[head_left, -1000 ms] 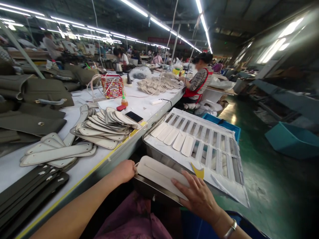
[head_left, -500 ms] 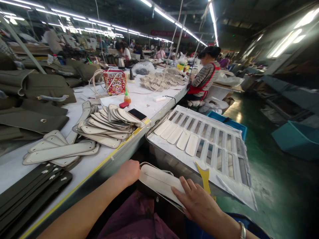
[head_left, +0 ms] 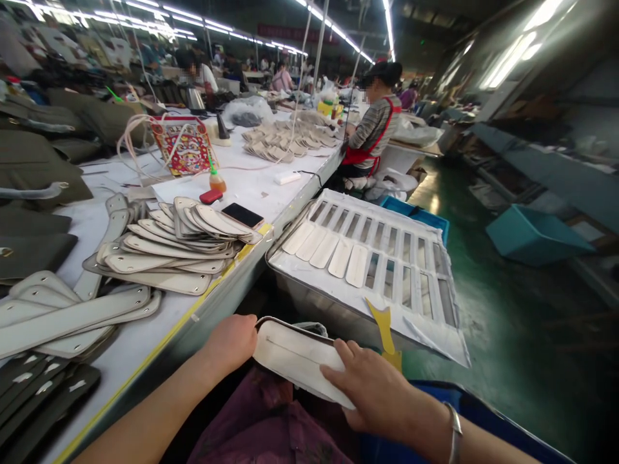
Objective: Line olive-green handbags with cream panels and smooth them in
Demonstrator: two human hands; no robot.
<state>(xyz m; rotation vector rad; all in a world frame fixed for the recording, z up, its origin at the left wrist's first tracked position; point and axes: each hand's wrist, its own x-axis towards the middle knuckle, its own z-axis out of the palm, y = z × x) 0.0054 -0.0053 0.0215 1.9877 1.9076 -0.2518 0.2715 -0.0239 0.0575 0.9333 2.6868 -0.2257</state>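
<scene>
A long pale piece with rounded ends (head_left: 300, 357) is held over my lap, its white face up and a dark rim along its far edge. My left hand (head_left: 235, 341) is closed on its left end. Around its right end my right hand (head_left: 365, 380) is closed, the fingers lying across the white face. Behind the piece shows a thin whitish loop, partly hidden. Beyond my hands, a white slotted rack (head_left: 411, 264) carries a row of several pale rounded strips (head_left: 325, 250).
Left, a white table (head_left: 256, 193) with a yellow-taped edge bears piled strips (head_left: 159, 248), dark pieces (head_left: 43, 393), a phone (head_left: 242, 215) and a glue bottle (head_left: 217, 182). A yellow tool (head_left: 382, 322) hangs at the rack's near edge. A person in a red apron (head_left: 372, 129) sits ahead.
The view has turned right, so the table and rack appear further left. Both hands keep hold of the piece, which is tilted a little more, showing more of the loop behind it.
</scene>
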